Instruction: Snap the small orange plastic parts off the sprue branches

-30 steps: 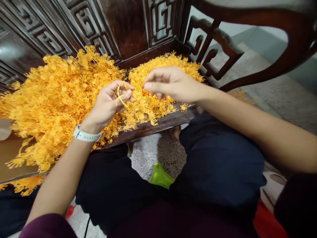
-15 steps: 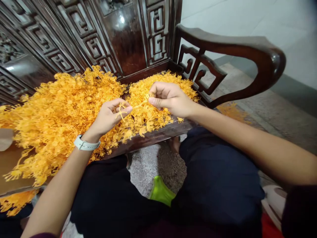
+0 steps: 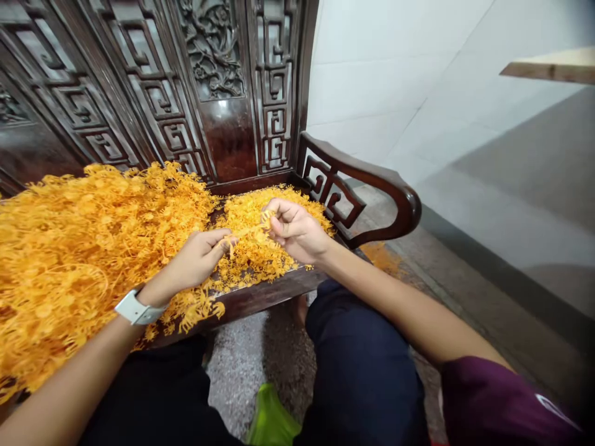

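Note:
My left hand [image 3: 203, 257], with a pale watch on its wrist, pinches one end of a thin yellow-orange plastic flower stem [image 3: 247, 233]. At the other end, my right hand [image 3: 298, 233] grips the stem's fringed head between thumb and fingers. Between the two hands the stem runs nearly straight, above a smaller pile of loose orange plastic flower pieces [image 3: 255, 261] on the bench seat. A much larger heap of branched orange plastic flowers [image 3: 106, 229] lies to the left, partly behind my left forearm.
The dark carved wooden bench [image 3: 260, 301] has a tall openwork back and a curved armrest [image 3: 372, 171] at right. Orange bits [image 3: 383, 257] lie on the floor beyond it. A bright green object [image 3: 272, 418] is between my legs. A ledge [image 3: 553, 71] juts in at upper right.
The view has tilted up and swung right. My left fingers have closed around the stem's end, where thin strands stuck out before. My right hand still holds the fringed head.

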{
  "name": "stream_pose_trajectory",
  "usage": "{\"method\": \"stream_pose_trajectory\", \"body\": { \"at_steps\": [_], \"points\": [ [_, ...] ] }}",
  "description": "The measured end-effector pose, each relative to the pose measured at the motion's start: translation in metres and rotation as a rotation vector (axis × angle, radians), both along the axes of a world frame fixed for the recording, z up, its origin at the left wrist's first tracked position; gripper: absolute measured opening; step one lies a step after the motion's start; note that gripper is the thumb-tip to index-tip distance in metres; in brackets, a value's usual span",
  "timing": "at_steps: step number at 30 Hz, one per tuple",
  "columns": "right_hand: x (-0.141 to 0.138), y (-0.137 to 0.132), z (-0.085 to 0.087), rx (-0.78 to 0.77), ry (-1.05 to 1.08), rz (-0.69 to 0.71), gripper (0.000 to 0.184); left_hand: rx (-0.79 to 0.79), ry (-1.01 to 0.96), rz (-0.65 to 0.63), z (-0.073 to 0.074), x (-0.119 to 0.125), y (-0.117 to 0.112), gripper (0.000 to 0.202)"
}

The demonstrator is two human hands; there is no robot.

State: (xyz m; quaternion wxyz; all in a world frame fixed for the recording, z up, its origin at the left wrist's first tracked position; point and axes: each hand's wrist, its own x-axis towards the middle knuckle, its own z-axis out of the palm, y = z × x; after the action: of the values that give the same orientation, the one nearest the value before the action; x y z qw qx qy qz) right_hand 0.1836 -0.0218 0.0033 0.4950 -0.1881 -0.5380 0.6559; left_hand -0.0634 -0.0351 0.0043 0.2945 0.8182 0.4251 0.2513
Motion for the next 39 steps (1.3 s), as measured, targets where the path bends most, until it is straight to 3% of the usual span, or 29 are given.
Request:
{"method": "stream_pose_trajectory", "body": {
  "at_steps": [4, 7, 9, 13, 15, 17, 21, 24, 30, 35, 39],
  "points": [
    [0.029, -0.008, 0.035, 0.189, 0.095, -0.141, 0.042, 0.016, 0.007, 0.147, -0.011, -0.022, 0.008, 0.05],
    [0.044, -0.011, 0.051, 0.332, 0.005, -0.299, 0.032, -0.162, -0.224, 0.296, -0.018, -0.041, 0.009, 0.054],
    [0.043, -0.004, 0.042, 0.331, -0.103, -0.384, 0.029, -0.346, -0.44, 0.327, -0.019, -0.045, 0.006, 0.045],
    [0.032, 0.029, -0.008, 0.159, -0.366, -0.457, 0.03, -0.62, -0.793, 0.322, -0.014, -0.033, -0.002, 0.03],
    [0.027, 0.041, -0.031, 0.089, -0.578, -0.429, 0.043, -0.688, -0.897, 0.333, -0.013, -0.024, -0.004, 0.028],
    [0.022, 0.043, -0.041, 0.11, -0.757, -0.396, 0.056, -0.724, -0.967, 0.34, -0.012, -0.016, -0.004, 0.024],
    [0.004, 0.023, -0.027, 0.334, -0.743, -0.277, 0.038, -0.744, -1.061, 0.27, -0.008, -0.001, -0.004, 0.021],
    [-0.017, 0.008, -0.013, 0.425, -0.648, -0.155, 0.038, -0.722, -1.095, 0.197, -0.005, 0.012, -0.006, 0.019],
    [-0.044, 0.007, -0.025, 0.25, -0.502, 0.018, 0.046, -0.703, -1.079, 0.157, -0.005, 0.032, -0.007, 0.018],
    [-0.036, 0.015, -0.028, 0.188, -0.379, -0.137, 0.043, -0.631, -1.064, 0.187, -0.004, 0.026, -0.002, 0.019],
    [-0.02, 0.029, -0.028, 0.11, -0.359, -0.326, 0.025, -0.605, -1.059, 0.248, -0.007, 0.015, 0.003, 0.018]
  ]
}}
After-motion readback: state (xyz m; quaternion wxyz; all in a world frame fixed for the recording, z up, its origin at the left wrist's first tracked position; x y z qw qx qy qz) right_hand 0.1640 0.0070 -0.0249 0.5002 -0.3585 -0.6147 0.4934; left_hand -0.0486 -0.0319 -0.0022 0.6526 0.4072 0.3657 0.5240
